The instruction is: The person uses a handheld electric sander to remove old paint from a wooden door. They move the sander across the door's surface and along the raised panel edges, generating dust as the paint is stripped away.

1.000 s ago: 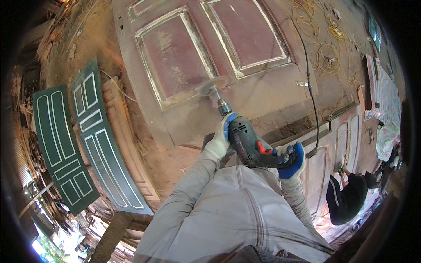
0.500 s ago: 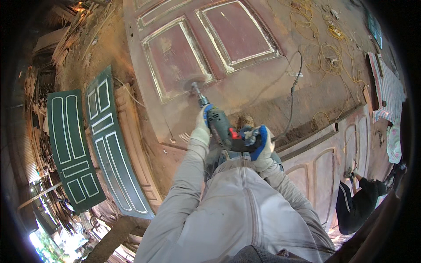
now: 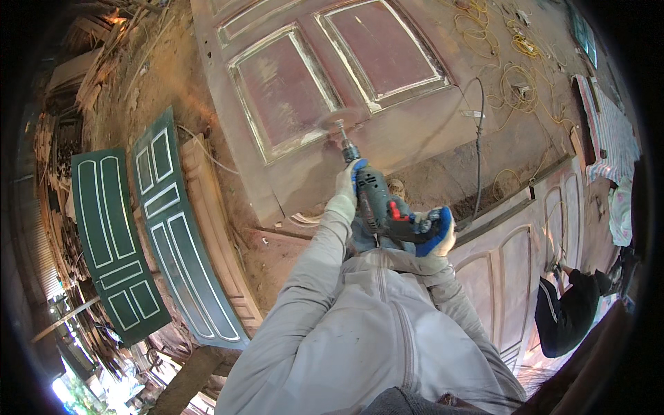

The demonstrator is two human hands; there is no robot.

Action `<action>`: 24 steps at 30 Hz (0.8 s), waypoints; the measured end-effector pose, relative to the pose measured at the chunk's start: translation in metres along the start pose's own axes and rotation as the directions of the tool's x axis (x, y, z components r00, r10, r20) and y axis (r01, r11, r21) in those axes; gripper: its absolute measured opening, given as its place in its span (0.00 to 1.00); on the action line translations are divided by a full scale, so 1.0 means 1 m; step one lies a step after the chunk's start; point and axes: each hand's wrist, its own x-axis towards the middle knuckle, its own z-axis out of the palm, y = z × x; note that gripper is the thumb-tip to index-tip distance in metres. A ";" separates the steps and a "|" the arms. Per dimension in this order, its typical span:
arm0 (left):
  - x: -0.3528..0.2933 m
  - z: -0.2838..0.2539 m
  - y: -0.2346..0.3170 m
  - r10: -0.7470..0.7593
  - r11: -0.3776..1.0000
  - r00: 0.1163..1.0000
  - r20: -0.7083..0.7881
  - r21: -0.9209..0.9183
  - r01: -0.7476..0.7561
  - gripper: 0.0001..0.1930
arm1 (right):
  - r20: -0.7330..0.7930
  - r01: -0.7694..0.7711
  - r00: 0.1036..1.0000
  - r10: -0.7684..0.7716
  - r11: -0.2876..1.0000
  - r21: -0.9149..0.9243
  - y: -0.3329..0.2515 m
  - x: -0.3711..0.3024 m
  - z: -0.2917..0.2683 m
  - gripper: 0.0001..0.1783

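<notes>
A grey electric drill (image 3: 377, 200) with red switches lies across both my hands, a blurred, spinning round attachment (image 3: 340, 119) at its tip. That attachment meets the near rail of a reddish-brown panelled door (image 3: 287, 90), just by the corner of its left panel. My left hand (image 3: 348, 181), in a white and blue glove, is wrapped round the drill's front body. At the rear, my right hand (image 3: 438, 232) grips the handle in the same kind of glove. A dark power cord (image 3: 478, 149) runs from the handle up over the door.
Two green doors with white trim (image 3: 111, 238) (image 3: 181, 228) lie at left beside a bare wooden door (image 3: 218, 228). Pale panelled doors (image 3: 494, 266) lie at right, where a person in dark clothes (image 3: 570, 311) bends over. Yellow cords (image 3: 519, 90) coil on the far-right floor.
The drill and both my hands have shifted to the right. Its spinning tip has moved along the door's near rail, away from the left panel's middle toward its right corner.
</notes>
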 end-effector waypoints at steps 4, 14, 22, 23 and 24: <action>0.003 -0.002 -0.009 0.029 0.999 1.000 -0.007 0.036 -0.029 0.11 | -0.038 0.001 0.999 0.000 1.000 0.017 -0.001 -0.006 -0.001 0.19; -0.009 -0.022 0.008 -0.021 0.997 1.000 -0.002 -0.077 0.021 0.12 | -0.176 -0.042 0.984 0.029 0.996 -0.073 0.022 -0.012 0.005 0.20; -0.001 -0.005 -0.003 0.062 0.997 0.998 0.029 0.040 -0.063 0.14 | -0.029 0.059 0.998 -0.060 0.998 -0.034 0.024 -0.007 -0.016 0.18; 0.000 -0.009 -0.004 0.071 0.997 0.997 0.040 0.031 -0.072 0.13 | 0.015 0.072 0.997 -0.072 0.997 -0.033 0.027 -0.008 -0.018 0.18; 0.003 -0.012 -0.005 0.099 0.993 0.994 0.053 0.062 -0.102 0.13 | -0.011 0.065 0.998 -0.065 0.997 -0.029 0.029 -0.009 -0.020 0.18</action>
